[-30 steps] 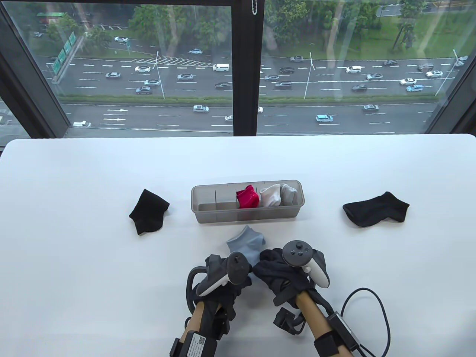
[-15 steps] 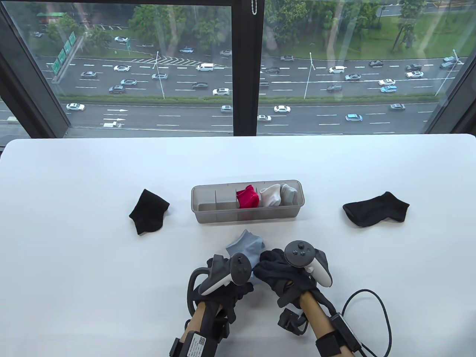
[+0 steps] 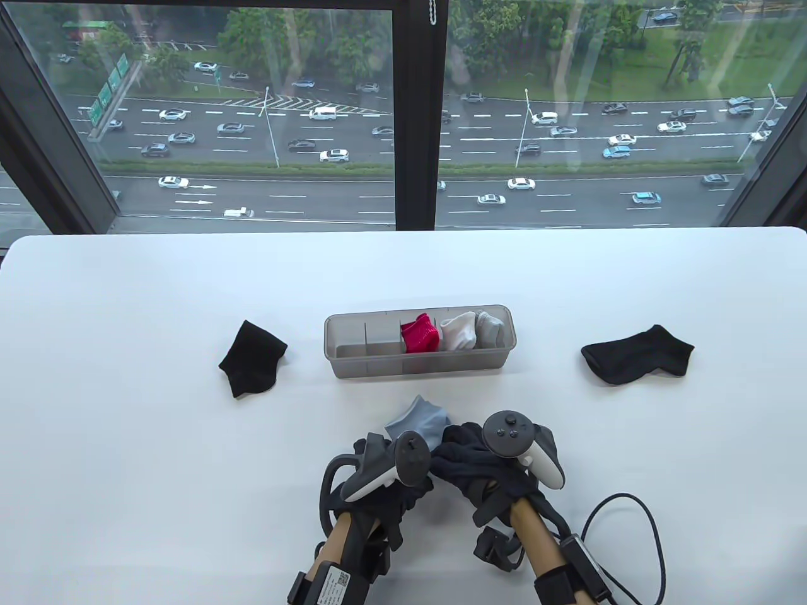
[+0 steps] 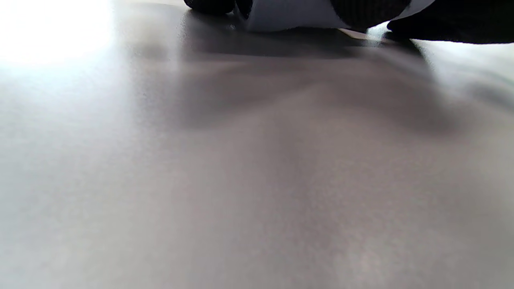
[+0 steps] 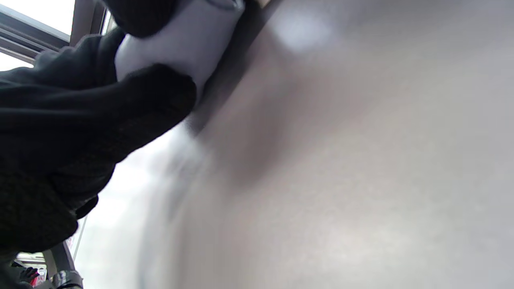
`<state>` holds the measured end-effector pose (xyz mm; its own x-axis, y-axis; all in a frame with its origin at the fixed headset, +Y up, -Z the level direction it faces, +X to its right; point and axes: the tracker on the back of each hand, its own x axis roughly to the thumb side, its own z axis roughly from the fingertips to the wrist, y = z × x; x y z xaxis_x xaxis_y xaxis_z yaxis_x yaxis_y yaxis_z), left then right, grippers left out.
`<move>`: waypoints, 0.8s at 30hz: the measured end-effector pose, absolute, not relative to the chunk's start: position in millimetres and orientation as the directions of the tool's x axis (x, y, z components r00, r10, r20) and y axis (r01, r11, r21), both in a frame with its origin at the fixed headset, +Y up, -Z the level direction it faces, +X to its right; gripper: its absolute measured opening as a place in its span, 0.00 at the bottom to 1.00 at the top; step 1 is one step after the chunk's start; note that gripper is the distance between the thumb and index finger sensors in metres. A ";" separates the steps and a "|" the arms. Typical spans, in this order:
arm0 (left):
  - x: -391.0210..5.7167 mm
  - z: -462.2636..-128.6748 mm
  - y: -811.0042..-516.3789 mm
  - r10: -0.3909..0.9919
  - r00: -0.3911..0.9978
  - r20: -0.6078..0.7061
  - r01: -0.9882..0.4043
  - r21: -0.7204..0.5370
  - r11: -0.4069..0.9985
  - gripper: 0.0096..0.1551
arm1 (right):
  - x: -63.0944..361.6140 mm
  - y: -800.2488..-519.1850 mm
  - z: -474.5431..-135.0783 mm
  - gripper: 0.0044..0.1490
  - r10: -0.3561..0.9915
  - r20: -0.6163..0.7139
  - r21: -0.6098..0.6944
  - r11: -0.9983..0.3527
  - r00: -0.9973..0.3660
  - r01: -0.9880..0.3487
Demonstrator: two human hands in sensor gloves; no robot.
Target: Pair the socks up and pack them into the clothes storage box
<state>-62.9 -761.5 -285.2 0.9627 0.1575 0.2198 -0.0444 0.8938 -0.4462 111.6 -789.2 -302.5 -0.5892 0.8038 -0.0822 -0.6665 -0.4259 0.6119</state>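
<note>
Both hands sit close together near the table's [image 3: 126, 441] front edge, just in front of the storage box [image 3: 353, 365]. The left hand [image 3: 384, 488] and right hand [image 3: 470, 466] angle inward toward each other, trackers on their backs, and between them they hold the pale blue-grey socks [image 3: 419, 422], whose free end sticks out toward the box. In the right wrist view, dark gloved fingers [image 5: 152, 92] curl around the pale fabric [image 5: 180, 44]; the left wrist view shows dark fingertips [image 4: 361, 14] pressed onto the same pale cloth [image 4: 289, 16] at the top edge.

A small label with a square code [image 3: 334, 583] sits on the left forearm strap; its writing is too small to read.

The box stands at the table's middle, its right-hand compartments holding a red pair [image 3: 421, 334], a white pair [image 3: 459, 333] and a grey pair [image 3: 488, 326]; the left-hand ones show bare dividers. One black sock [image 3: 252, 359] lies left of the box, another black sock [image 3: 637, 356] well to the right. A cable [image 3: 649, 542] loops by the right wrist near the front edge.
</note>
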 end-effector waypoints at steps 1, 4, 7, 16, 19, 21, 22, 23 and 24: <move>-62.2 -284.8 -762.0 0.160 0.962 0.222 -0.048 -0.439 0.897 0.29 | 111.7 -789.0 -302.9 0.25 0.805 -0.087 0.604 -0.427 -0.588 -0.673; -63.2 -284.1 -759.0 0.158 0.959 0.234 -0.060 -0.378 0.924 0.33 | 112.5 -789.1 -303.4 0.25 0.803 -0.084 0.618 -0.423 -0.590 -0.663; -66.5 -285.3 -757.4 0.167 0.959 0.227 -0.084 -0.334 0.939 0.26 | 112.0 -789.1 -301.5 0.28 0.796 -0.075 0.581 -0.454 -0.600 -0.675; -66.2 -285.2 -761.1 0.165 0.962 0.215 -0.065 -0.409 0.910 0.26 | 114.2 -788.8 -302.7 0.27 0.806 -0.047 0.618 -0.441 -0.591 -0.651; -64.7 -284.1 -761.9 0.133 0.967 0.219 -0.037 -0.395 0.918 0.34 | 113.8 -788.6 -303.0 0.27 0.807 -0.068 0.616 -0.429 -0.587 -0.661; -64.3 -283.4 -760.0 0.145 0.962 0.230 -0.054 -0.363 0.930 0.35 | 114.0 -789.4 -303.0 0.27 0.805 -0.070 0.607 -0.434 -0.589 -0.666; -64.4 -283.2 -758.5 0.146 0.963 0.228 -0.060 -0.346 0.936 0.31 | 113.8 -789.4 -302.7 0.27 0.808 -0.084 0.602 -0.425 -0.584 -0.675; -64.7 -283.2 -757.7 0.145 0.964 0.225 -0.064 -0.331 0.941 0.28 | 113.7 -789.1 -302.2 0.28 0.807 -0.083 0.599 -0.429 -0.585 -0.676; -64.9 -283.1 -757.3 0.144 0.964 0.224 -0.069 -0.313 0.947 0.27 | 113.4 -788.4 -301.2 0.28 0.805 -0.073 0.587 -0.443 -0.589 -0.678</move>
